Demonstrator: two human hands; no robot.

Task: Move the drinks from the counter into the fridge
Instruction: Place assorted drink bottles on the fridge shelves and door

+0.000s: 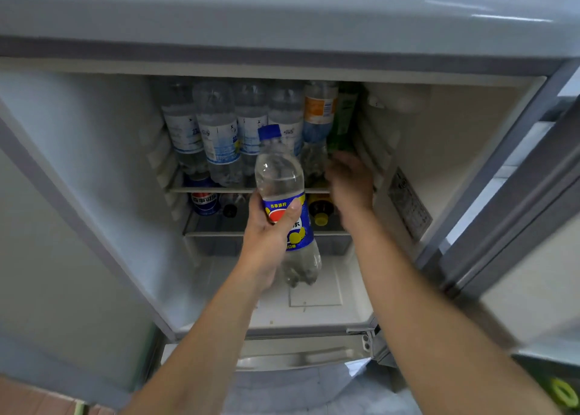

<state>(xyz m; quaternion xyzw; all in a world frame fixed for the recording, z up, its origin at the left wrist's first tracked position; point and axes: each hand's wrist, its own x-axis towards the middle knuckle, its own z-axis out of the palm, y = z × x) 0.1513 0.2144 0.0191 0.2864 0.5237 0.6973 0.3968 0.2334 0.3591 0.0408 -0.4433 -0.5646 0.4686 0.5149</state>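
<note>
The fridge [94, 179] stands open in front of me. My left hand [266, 235] grips a clear soda bottle [284, 176] with a blue cap and a blue-and-yellow label, held upright in front of the shelves. My right hand [350, 182] reaches into the right end of the upper shelf [213, 190], blurred, by the base of a green bottle [343, 116]; whether it holds anything is unclear. Several clear water bottles [216, 132] and an orange-labelled bottle [318, 110] stand on that shelf.
On the lower shelf [213, 233] sit a blue cola bottle [204, 201], a dark-capped bottle [230, 209] and a yellow-capped bottle [320, 210]. The fridge door [518, 210] hangs open at right. The white fridge floor [314, 301] lies below the shelves.
</note>
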